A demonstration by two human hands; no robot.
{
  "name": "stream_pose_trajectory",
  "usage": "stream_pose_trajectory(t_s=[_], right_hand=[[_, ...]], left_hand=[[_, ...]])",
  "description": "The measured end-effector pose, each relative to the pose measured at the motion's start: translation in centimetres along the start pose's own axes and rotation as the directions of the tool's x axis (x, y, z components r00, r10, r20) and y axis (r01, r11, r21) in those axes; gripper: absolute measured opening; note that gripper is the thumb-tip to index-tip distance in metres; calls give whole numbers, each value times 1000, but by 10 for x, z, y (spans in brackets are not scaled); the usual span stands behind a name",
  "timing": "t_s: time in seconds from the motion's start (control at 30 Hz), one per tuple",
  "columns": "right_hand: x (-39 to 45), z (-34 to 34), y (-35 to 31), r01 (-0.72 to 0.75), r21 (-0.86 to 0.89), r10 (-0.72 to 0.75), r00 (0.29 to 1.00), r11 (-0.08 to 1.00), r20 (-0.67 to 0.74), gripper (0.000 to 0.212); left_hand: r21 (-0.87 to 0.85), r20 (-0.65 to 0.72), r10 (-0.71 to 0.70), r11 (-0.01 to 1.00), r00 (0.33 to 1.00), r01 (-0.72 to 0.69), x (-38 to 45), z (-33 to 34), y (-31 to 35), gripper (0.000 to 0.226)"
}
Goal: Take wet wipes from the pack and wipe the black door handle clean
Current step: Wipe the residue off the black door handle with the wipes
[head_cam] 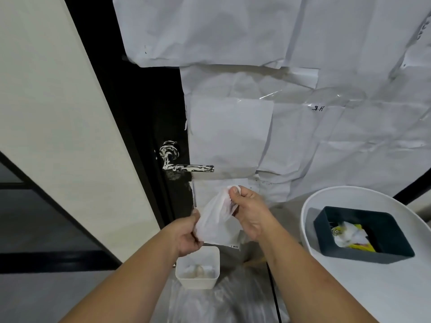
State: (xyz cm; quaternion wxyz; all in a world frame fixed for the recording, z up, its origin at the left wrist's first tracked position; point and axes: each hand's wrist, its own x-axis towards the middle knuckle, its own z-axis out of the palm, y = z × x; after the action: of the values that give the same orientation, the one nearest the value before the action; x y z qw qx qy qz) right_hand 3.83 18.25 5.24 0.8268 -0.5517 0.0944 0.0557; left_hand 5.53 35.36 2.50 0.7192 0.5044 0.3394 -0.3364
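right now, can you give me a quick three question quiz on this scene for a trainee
1. True or false: the door handle is already wiped clean.
2. What do the left hand and right hand hold? A) the pack B) one wet wipe C) a paper sheet
3. Fill in: the pack of wipes lies in the dark ____ on the round white table.

Key
1. False: white smears still cover it.
2. B: both hands pinch the wipe, spread between them.
3. Tray.
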Motion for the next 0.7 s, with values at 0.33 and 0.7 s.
stream_pose_trajectory(t_s=[0.33,0.7], right_hand=[[39,-7,-18,-158,-104,152,986,982,-70,26],[52,26,-36,100,-240,-157,960,966,-231,21]], left_hand=[[256,-449,546,837,707,-484,-5,-15,63,53],[793,-416,890,455,184,-405,-43,-30,122,102]])
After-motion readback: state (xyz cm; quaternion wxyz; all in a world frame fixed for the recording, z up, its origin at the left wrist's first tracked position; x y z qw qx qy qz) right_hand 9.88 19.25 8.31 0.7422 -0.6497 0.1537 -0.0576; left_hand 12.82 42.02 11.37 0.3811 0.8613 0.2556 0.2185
